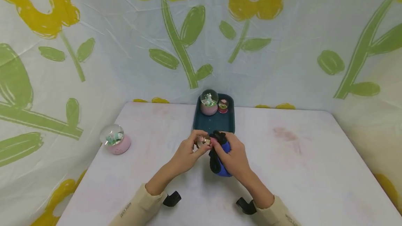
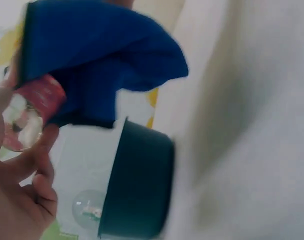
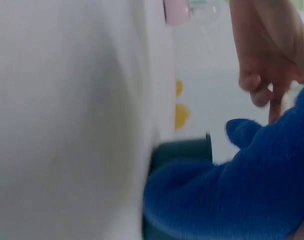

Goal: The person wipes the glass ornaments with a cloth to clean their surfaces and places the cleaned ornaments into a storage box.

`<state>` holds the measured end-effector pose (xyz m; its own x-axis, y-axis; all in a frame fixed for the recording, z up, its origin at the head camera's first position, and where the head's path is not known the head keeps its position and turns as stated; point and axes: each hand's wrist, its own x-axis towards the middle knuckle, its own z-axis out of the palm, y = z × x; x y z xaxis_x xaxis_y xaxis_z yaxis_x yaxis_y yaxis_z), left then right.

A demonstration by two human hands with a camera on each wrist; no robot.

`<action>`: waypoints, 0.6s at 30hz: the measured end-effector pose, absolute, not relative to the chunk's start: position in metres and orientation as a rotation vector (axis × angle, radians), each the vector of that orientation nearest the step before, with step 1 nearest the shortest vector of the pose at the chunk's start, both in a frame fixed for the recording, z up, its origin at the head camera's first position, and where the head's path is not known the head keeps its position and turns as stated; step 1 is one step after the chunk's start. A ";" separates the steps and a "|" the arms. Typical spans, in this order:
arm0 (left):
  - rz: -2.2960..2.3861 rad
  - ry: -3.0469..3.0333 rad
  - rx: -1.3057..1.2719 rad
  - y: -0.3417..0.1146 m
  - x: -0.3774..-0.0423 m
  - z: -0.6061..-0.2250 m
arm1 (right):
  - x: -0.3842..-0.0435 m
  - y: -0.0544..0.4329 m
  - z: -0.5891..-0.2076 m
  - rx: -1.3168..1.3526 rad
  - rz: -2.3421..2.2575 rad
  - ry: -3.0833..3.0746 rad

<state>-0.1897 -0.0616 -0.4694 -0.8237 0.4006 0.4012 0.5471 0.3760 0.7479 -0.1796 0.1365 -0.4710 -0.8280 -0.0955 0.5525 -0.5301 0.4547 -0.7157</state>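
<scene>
Over the table, just in front of the tray, my left hand [image 1: 184, 154] holds a small snow globe [image 1: 203, 142] between thumb and fingers. Its red base [image 2: 42, 95] faces the blue fabric in the left wrist view. My right hand [image 1: 235, 156] grips a blue plush cloth piece [image 1: 223, 171] with black trim [image 1: 215, 161], its thumb right at the globe's base. From the right wrist, the blue fabric [image 3: 262, 175] hangs in soft folds and hides most of the globe.
A dark green tray [image 1: 208, 126] stands at the table's back edge. In it are a large pink-based snow globe [image 1: 209, 105] and a small red-based one [image 1: 223, 106]. Another pink-based snow globe [image 1: 117, 142] is near the left edge of the table [image 1: 298, 163].
</scene>
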 end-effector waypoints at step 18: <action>-1.474 -2.378 -0.619 -0.075 -0.265 -0.456 | -0.173 0.215 -0.473 0.194 1.373 -2.373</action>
<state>-0.2646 -0.0750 -0.4557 -0.8704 0.2112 0.4446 0.4922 0.3892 0.7786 -0.1732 0.2146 -0.4730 -0.9142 0.0739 0.3984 -0.3085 0.5104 -0.8027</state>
